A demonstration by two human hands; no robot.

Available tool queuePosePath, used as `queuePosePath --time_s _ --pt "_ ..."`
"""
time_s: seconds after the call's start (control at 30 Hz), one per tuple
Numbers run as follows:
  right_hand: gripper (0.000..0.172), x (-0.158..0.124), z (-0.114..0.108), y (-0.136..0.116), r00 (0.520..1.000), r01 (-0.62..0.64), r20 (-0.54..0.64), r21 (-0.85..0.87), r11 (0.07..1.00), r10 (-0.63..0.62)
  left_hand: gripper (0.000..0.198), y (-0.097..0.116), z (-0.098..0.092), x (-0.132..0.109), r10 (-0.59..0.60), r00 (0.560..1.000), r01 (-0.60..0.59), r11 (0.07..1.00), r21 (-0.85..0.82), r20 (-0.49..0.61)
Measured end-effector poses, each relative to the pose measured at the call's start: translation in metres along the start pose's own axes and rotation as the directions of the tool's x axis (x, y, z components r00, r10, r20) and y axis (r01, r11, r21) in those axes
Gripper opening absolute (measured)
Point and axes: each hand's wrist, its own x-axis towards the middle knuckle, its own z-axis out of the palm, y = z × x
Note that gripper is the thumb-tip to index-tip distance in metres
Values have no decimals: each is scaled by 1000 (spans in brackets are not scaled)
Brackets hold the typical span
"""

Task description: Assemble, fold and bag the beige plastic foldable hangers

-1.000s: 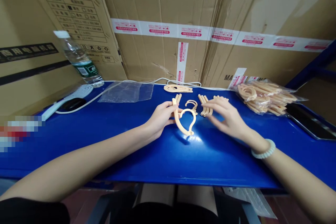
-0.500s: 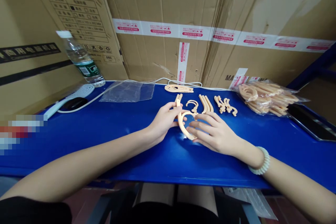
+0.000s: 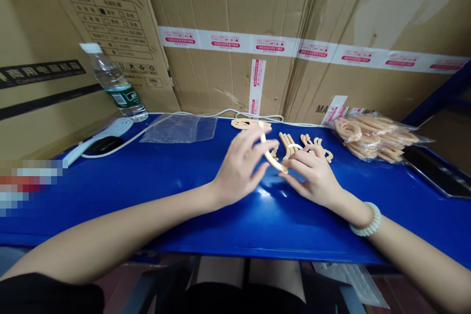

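A peach plastic folding clothes hanger (image 3: 271, 158), partly assembled, is held above the blue table, its curved arm slanting up to the left. My right hand (image 3: 312, 171) pinches its lower end between thumb and fingers. Close beside the arm, my left hand (image 3: 239, 169) has its fingers spread and slightly blurred; whether a fingertip touches the plastic is unclear. Behind my hands lie several straight-ended arm pieces (image 3: 285, 143) and small hook pieces (image 3: 325, 153), partly covered by the right hand. A folded hanger (image 3: 243, 123) rests at the back.
On the right are a clear bag of hangers (image 3: 375, 135) and a dark phone (image 3: 437, 171). A flat plastic bag (image 3: 180, 128), a white cable (image 3: 228, 111), a hairbrush (image 3: 99, 137) and a water bottle (image 3: 117, 86) are on the left. Cardboard (image 3: 228, 0) walls the back.
My left hand has let go of the hanger and its fingers have spread. The hanger has turned and moved slightly up and right, with my right hand now pinching its end.
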Motion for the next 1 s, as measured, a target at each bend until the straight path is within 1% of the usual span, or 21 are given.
queuePosePath --time_s 0.03,0.07,0.1,0.13,0.3,0.37,0.43,0.53,0.63,0.77,1.0 --pt "14 0 0 -1 1000 16 6 -15 1000 -16 37 2 0 -2 108 989 -114 992 54 101" --pt "15 0 1 -2 999 38 16 -32 999 -38 32 4 1 -4 171 968 -189 978 84 182" --pt "16 0 1 -3 998 61 29 -50 997 -60 28 6 2 -6 196 952 -225 968 107 236" --pt "17 -1 1 -4 996 82 38 -66 994 -80 26 8 3 -7 192 945 -232 964 128 265" --pt "16 -1 0 -8 990 134 49 -119 984 -129 22 7 6 -7 137 939 -198 965 170 315" --pt "18 -1 -1 -8 989 146 53 -145 979 -139 24 3 9 -7 153 931 -226 955 192 331" --pt "19 0 -1 -9 987 156 53 -162 974 -149 26 0 12 -9 179 914 -269 939 215 365" --pt "20 0 -1 -11 988 149 49 -124 981 -144 25 -3 15 -11 182 889 -295 930 220 421" --pt "18 -1 0 -11 996 79 40 10 997 -79 21 -2 14 -11 186 886 -300 928 220 424" --pt "16 -2 2 -10 999 -4 34 188 982 -2 18 0 10 -7 233 899 -328 919 218 371" --pt "14 -1 3 -10 999 -38 26 290 956 32 23 -2 8 -4 297 901 -372 903 215 315"
